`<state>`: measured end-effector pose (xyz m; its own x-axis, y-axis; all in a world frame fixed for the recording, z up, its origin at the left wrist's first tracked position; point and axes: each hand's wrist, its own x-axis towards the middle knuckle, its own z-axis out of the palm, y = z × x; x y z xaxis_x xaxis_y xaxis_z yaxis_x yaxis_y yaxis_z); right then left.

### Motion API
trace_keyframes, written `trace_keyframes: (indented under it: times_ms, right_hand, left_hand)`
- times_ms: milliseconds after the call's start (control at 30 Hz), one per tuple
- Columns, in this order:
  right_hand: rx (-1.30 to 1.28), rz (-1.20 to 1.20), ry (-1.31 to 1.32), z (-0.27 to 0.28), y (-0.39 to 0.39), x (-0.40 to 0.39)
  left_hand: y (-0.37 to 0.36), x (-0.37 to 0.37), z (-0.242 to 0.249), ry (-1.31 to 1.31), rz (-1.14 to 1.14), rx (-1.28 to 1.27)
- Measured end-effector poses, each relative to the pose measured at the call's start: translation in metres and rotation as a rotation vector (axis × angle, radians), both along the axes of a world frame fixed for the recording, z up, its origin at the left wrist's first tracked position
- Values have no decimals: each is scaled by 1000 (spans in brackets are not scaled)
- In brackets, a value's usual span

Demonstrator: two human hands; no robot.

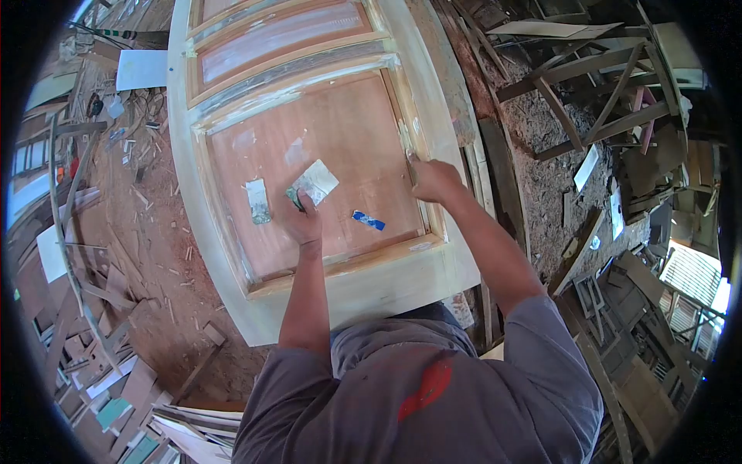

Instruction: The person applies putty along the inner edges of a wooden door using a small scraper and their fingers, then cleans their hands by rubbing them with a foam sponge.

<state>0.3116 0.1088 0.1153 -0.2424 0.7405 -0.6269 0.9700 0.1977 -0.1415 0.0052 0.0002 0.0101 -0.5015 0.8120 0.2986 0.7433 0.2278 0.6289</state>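
A panelled wooden door (355,284) lies flat in front of me, with white filler smeared along its mouldings. My left hand (303,220) is closed on a pale, rectangular putty-smeared card (318,182) above the large lower panel (355,124). At the panel's right side, my right hand (437,182) is closed against the moulding (396,116). Its fingers pinch a small thin piece, mostly hidden, whose kind I cannot make out. A second whitish smeared strip (259,201) rests on the panel left of my left hand. Between my hands lies a small blue strip (368,220).
Timber scraps and a wooden frame (587,100) are piled on the right. A white sheet (142,69) sits beside the door's upper left. Wood chips litter the dirt floor (154,255), and stacked boards (197,429) stand at lower left.
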Motion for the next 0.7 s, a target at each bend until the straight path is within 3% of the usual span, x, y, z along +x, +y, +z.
trace_keyframes:
  times_ms: [267,367,400,500,600,700]
  right_hand:
    - [-146,94,-58,-5,-24,17]
    - [-65,97,11,6,10,12]
    - [67,-7,123,4,18,10]
    - [82,-74,129,18,51,-6]
    - [1,-47,70,18,56,-12]
    - [79,32,56,-7,32,2]
  left_hand:
    - [1,3,7,-44,-2,24]
    - [-1,0,-5,-32,10,-14]
    - [-2,-1,-5,-23,13,-13]
    - [-1,1,-4,-17,15,-1]
    - [0,1,-3,-34,15,10]
    - [-2,-1,-9,6,12,3]
